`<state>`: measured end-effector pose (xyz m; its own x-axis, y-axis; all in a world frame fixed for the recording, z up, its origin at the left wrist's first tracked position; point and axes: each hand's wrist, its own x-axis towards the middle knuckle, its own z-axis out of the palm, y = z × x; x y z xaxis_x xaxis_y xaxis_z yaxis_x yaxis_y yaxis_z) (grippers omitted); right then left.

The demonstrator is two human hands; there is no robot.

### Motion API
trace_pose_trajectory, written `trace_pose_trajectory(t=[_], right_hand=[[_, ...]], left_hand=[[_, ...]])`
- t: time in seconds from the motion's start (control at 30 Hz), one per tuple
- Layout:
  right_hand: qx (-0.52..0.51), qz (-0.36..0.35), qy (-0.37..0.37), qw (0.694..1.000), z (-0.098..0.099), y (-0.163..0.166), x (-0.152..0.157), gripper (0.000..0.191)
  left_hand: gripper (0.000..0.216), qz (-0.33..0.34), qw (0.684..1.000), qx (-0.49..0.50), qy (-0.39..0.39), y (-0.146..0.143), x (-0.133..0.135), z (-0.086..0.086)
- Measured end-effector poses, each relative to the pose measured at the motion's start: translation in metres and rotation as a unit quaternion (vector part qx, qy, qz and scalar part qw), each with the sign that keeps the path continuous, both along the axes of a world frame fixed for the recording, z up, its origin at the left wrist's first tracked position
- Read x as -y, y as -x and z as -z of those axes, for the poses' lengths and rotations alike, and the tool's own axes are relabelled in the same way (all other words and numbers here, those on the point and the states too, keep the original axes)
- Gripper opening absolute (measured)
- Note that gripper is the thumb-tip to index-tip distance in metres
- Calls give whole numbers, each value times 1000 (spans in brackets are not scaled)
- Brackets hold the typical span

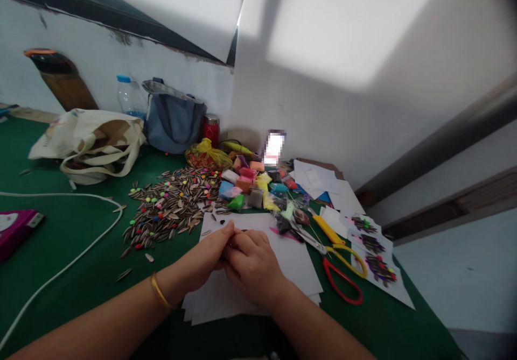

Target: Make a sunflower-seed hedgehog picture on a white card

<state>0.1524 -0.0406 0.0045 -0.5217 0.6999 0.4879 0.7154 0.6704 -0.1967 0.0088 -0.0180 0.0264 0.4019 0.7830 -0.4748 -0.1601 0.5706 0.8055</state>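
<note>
My left hand (210, 260) and my right hand (254, 263) are pressed together above a stack of white paper (291, 274). The right fingers curl over the left palm, and anything between them is hidden. Just beyond my fingertips, a small black bit (222, 221) lies on the sheet. Several packets of coloured modelling clay (255, 197) are heaped behind the paper. To the left spreads a pile of striped sunflower seeds (173, 204) mixed with bright coloured pieces. On the right lie scissors (343, 282) with one red and one yellow handle loop.
Sheets with seed designs (379, 268) lie at the right edge of the green table (81, 290). A lit phone (274, 147) leans at the back. Bags (173, 120), a bottle (130, 96) and a red jar (211, 128) stand by the wall. A white cable (81, 258) crosses the left side.
</note>
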Motion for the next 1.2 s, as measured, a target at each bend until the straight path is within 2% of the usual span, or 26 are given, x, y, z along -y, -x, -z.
trace_pose_trajectory(t=[0.2, 0.33, 0.43, 0.63, 0.8, 0.93, 1.2], right_hand=[[-9, 13, -7, 1000, 3, 3, -1, 16], [-38, -5, -14, 999, 2, 5, -1, 15], [-40, -29, 0, 999, -2, 8, 1, 15], [-55, -23, 24, 998, -4, 13, 5, 27], [-89, -12, 18, 996, -2, 13, 3, 12], [-92, 0, 11, 996, -3, 9, 1, 12], [-133, 33, 21, 990, -9, -1, -1, 18]], left_hand=[[44, -48, 998, 33, 7, -1, -2, 6], [34, -102, 986, 104, 86, -2, -7, 13], [33, -112, 972, 153, 140, -2, -8, 14], [36, -94, 964, 178, 174, -3, -4, 9], [29, -106, 949, 231, 188, -5, 0, 6], [28, -71, 944, 254, 199, -6, 4, 3], [16, -64, 956, 254, 134, -5, 7, 9]])
